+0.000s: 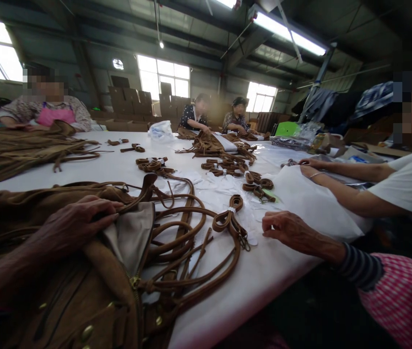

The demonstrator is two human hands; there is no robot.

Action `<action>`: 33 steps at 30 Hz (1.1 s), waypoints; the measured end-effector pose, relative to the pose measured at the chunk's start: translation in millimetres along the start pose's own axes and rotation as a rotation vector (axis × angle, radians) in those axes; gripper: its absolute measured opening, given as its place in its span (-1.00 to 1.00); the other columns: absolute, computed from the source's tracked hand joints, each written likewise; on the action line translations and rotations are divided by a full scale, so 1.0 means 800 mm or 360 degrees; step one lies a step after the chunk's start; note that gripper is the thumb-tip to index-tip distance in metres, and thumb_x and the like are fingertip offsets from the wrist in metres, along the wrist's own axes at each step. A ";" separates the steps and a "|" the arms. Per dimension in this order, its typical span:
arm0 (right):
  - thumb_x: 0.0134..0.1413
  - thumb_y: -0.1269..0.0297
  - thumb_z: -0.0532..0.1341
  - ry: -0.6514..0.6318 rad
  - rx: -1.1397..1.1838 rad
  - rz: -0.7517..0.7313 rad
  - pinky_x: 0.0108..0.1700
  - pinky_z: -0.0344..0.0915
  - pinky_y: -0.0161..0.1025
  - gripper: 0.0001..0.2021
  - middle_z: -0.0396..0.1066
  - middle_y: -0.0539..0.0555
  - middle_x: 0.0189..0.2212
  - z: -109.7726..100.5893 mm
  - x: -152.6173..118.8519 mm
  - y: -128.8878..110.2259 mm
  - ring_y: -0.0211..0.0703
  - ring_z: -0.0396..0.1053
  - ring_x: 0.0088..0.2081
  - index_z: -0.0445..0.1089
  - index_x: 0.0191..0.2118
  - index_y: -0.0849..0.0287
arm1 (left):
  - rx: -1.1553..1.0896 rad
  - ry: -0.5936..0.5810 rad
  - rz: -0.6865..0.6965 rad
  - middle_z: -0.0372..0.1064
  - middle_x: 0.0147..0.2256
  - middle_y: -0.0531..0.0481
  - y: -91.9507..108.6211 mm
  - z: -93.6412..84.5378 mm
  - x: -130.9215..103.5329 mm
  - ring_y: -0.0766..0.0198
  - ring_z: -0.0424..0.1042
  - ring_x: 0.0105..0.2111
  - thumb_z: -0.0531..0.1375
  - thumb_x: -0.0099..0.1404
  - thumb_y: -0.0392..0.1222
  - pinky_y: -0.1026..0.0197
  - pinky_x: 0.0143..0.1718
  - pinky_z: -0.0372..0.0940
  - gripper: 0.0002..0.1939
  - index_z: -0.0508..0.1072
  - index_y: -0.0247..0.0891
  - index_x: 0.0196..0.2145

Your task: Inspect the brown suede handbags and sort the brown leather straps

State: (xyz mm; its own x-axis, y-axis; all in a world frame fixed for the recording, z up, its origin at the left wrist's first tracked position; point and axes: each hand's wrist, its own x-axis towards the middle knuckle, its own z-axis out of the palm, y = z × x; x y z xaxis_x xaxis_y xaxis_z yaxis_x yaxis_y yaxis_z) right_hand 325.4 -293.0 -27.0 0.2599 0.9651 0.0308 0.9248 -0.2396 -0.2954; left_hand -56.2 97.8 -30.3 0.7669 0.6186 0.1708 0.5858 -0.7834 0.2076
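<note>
Left hand [82, 220] lies on the brown bag [63, 286], fingers close together, bent over the edge of its mouth. Thumb is hidden, so can't tell if they pinch or just press. Bag sits under the palm and below the fingers, near side of the white table [264, 278]. Grey lining [135, 235] shows right at those fingertips; my read is that the hand keeps the mouth from flopping closed. Brass zip slider [135, 281] is below and right of the fingers, at the lining's lower end.

Right hand [293, 232] is curled loosely by the table edge, nothing visible in it. Can't tell if thumb and index tips meet. Just left of its fingertips, apart from them: strap bundle [229, 220], folded up, white band [232, 210] round the middle, metal clip nearest us. Band presumably stops it unwinding. Between the two hands, loose strap loops [200, 286] spill from the bag, probably too stiff to lie flat.

More banded bundles [223, 167] sit beyond the right fingers, likely grouped there for easy reach. Past the right knuckles, a co-worker's hands [311, 169] are at a white sheet [300, 198].
</note>
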 end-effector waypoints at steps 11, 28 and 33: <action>0.15 0.41 0.23 0.0033 0.0107 0.0004 -0.28 0.20 -0.27 -0.91 0.52 0.00 -0.39 0.015 0.009 -0.030 -0.19 0.40 -0.38 0.48 -0.28 0.11 | -0.0021 -0.0039 -0.0033 0.43 0.06 -0.10 -0.001 -0.002 0.001 -0.01 0.47 -0.04 0.02 0.27 0.30 0.06 -0.03 0.30 -0.37 0.55 -0.10 0.07; 0.39 0.45 0.00 0.0126 -0.0217 -0.0546 -0.35 0.11 -0.30 -0.70 0.42 0.07 -0.37 0.023 0.023 -0.021 -0.26 0.31 -0.42 0.43 -0.29 0.18 | -0.0007 -0.0024 -0.0007 0.44 0.05 -0.08 0.006 -0.004 -0.005 0.03 0.47 -0.06 0.00 0.33 0.26 0.10 -0.02 0.27 -0.39 0.53 -0.11 0.11; 0.28 0.36 0.17 0.0181 0.0263 -0.0299 -0.29 0.26 -0.32 -0.86 0.49 0.03 -0.39 0.008 0.032 -0.004 -0.24 0.42 -0.40 0.51 -0.22 0.15 | -0.0003 0.0007 0.0042 0.46 0.03 0.01 0.006 -0.001 -0.006 0.10 0.46 -0.07 0.03 0.36 0.17 0.20 -0.03 0.24 -0.50 0.54 -0.06 0.06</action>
State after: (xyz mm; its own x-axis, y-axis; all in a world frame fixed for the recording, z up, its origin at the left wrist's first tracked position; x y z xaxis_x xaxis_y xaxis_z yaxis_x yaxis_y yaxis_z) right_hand 327.8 -266.5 -31.4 0.1263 0.9708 0.2042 0.9043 -0.0281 -0.4259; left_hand -57.4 91.5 -29.3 0.7810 0.5979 0.1803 0.5648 -0.7994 0.2047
